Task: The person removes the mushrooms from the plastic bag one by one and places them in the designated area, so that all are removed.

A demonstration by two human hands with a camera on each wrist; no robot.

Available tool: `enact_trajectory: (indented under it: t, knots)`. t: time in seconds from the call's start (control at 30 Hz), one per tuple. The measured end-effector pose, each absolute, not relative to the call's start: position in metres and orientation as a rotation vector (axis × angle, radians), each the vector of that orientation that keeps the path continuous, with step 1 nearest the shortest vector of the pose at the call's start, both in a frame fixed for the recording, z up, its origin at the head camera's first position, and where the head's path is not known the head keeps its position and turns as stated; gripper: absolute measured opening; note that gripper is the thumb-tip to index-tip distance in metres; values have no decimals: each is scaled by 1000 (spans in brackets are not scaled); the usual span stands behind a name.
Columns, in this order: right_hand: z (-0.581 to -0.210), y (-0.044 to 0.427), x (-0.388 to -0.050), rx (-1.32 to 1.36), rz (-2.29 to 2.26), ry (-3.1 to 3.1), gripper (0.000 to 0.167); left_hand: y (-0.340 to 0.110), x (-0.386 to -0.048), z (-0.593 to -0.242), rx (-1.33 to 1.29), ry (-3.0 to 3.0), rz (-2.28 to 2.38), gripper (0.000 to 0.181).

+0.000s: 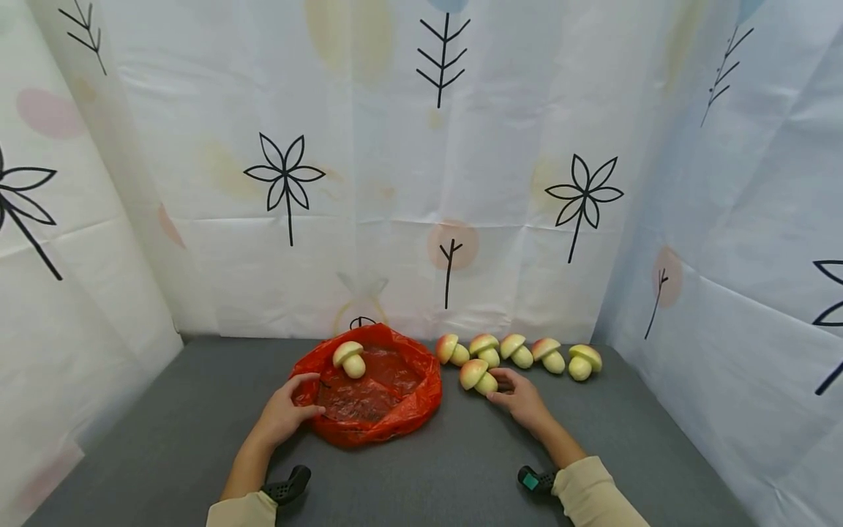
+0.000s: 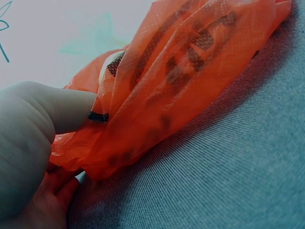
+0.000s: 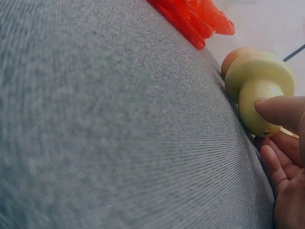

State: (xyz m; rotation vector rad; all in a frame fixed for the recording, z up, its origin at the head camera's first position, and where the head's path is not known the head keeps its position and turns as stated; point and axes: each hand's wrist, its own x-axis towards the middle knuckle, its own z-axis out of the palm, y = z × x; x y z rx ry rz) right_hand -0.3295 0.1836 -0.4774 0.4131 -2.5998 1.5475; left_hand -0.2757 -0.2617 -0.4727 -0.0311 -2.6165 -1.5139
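Observation:
A red plastic bag lies spread open on the grey table, with one toy mushroom inside its left part. My left hand grips the bag's left rim; in the left wrist view the thumb presses on the thin red plastic. To the right of the bag, my right hand pinches the stem of another toy mushroom, which has a yellow-green cap with a reddish blush. The right wrist view shows the thumb on that mushroom's stem, fingers beneath it.
Behind the right hand, several more mushrooms stand in a row along the table's back edge. White patterned cloth hangs behind and on both sides. Each wrist wears a black device.

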Motion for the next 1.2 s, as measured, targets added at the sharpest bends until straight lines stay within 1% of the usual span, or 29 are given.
enact_trajectory:
  t: [0.37,0.63,1.0,1.2]
  knots:
    - [-480,184,-327,430,1605,-2555,47,-262,-275,-472,-23,-2622,-1521,59]
    - [-476,184,-327,397,1726,-2517,48,-264,-275,-473,-9,-2624,-1525,61]
    - [-472,186,-314,307,1832,-2468,46,-263,-277,-473,-34,-2623,-1501,61]
    - [-470,187,-308,281,1825,-2418,40,-264,-279,-475,-47,-2616,-1511,62]
